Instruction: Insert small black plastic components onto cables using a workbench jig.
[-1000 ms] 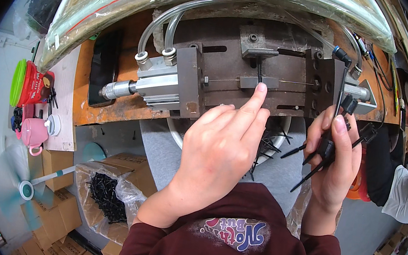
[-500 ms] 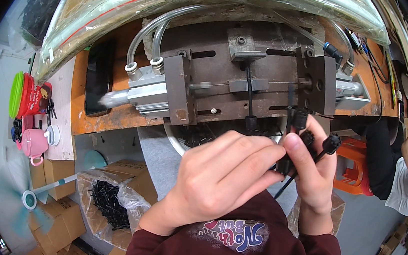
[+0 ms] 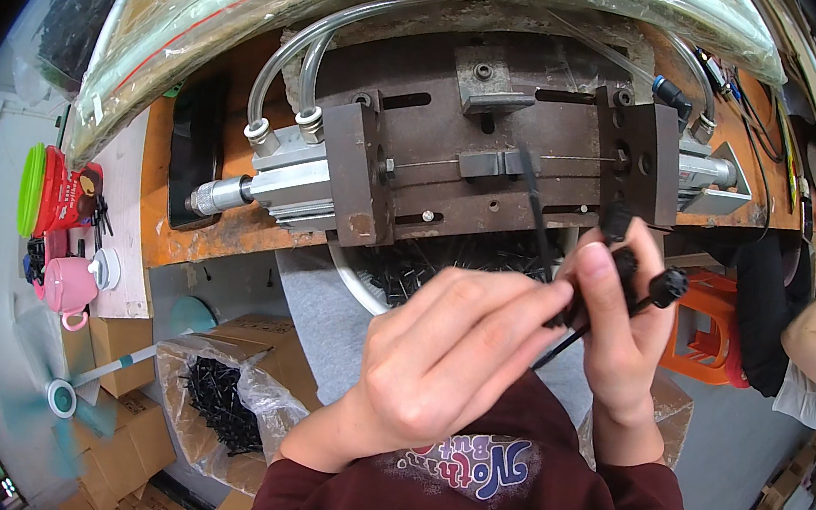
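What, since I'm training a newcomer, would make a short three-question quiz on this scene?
1. What does the right hand hold? a) a phone b) black parts c) a pink mug
2. True or false: the left hand is pressing on the dark metal fixture.
3. How many clear hoses plug into the silver cylinder at the fixture's left end?

Key: 1. b; 2. false, the left hand is off the fixture; 3. two.
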`<state>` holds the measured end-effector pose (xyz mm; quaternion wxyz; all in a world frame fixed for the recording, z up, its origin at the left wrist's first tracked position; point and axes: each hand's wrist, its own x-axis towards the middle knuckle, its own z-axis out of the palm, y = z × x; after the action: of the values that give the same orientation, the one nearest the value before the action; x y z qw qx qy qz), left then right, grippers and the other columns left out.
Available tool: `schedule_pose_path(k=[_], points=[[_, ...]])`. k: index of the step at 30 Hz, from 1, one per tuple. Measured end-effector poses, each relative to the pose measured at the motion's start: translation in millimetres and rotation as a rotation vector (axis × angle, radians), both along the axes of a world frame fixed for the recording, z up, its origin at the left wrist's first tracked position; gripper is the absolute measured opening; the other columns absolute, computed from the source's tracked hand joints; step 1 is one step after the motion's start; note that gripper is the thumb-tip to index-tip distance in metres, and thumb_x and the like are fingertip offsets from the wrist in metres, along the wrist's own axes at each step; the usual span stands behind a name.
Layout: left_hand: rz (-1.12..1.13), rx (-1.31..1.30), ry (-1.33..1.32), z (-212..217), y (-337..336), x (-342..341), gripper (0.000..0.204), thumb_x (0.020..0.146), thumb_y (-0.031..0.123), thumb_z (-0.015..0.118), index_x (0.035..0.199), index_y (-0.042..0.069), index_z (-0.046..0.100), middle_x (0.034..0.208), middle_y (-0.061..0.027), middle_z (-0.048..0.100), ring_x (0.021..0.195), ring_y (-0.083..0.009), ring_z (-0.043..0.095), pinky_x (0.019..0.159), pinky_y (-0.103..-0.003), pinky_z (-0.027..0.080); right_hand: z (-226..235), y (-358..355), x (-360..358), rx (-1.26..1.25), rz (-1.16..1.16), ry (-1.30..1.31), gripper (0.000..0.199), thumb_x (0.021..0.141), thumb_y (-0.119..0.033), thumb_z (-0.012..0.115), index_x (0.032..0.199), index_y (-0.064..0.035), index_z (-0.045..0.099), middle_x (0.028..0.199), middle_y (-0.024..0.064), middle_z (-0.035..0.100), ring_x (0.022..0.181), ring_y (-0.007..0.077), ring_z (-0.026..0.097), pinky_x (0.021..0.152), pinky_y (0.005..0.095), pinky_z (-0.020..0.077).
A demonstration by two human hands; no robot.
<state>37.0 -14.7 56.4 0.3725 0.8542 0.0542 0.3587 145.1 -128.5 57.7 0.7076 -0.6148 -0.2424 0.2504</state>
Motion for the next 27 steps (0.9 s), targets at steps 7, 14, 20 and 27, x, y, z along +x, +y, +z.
schedule_pose_path(k=[7, 14, 20, 27], points=[[0.139, 0.28, 0.179, -11.4, 9.9, 8.3, 0.03, 0.07, 0.0, 0.077, 0.1, 0.0, 0.071, 0.114, -0.013, 0.069, 0.083, -0.0239, 0.068, 0.07, -0.032, 0.054, -1.5, -12.4, 11.0, 0.035, -0.075, -0.169, 0.013, 0.099, -0.014, 0.058, 0.097, -0.0028, 0.053, 0.07, 0.0025, 0.06, 0.059, 0.0031, 0.048, 0.054, 0.0181, 0.0357], [0.153, 0.353, 0.257, -5.3, 16.4, 12.9, 0.024, 0.075, 0.008, 0.076, 0.098, 0.002, 0.071, 0.118, -0.0103, 0.069, 0.077, -0.0204, 0.069, 0.067, -0.029, 0.053, 1.7, -15.4, 10.6, 0.083, -0.083, -0.187, 0.017, 0.095, -0.014, 0.063, 0.1, -0.001, 0.053, 0.072, 0.0049, 0.061, 0.057, 0.0057, 0.051, 0.053, 0.0193, 0.0387], [0.149, 0.341, 0.293, -2.2, 17.5, 10.9, 0.024, 0.075, 0.008, 0.077, 0.098, 0.002, 0.071, 0.118, -0.0101, 0.069, 0.076, -0.0204, 0.069, 0.066, -0.029, 0.053, 5.3, -21.4, 14.2, 0.038, -0.018, -0.255, 0.02, 0.085, -0.012, 0.074, 0.09, -0.0008, 0.059, 0.072, 0.0051, 0.064, 0.059, 0.0091, 0.058, 0.054, 0.0218, 0.0447], [0.161, 0.2, 0.251, -11.2, 14.4, 10.9, 0.025, 0.075, 0.002, 0.076, 0.099, 0.001, 0.07, 0.118, -0.0104, 0.066, 0.085, -0.02, 0.07, 0.072, -0.03, 0.055, 1.7, -27.9, 19.2, -0.232, -0.006, -0.75, 0.032, 0.073, -0.017, 0.086, 0.085, -0.0023, 0.061, 0.07, 0.0069, 0.064, 0.056, 0.0176, 0.062, 0.052, 0.0274, 0.0471]])
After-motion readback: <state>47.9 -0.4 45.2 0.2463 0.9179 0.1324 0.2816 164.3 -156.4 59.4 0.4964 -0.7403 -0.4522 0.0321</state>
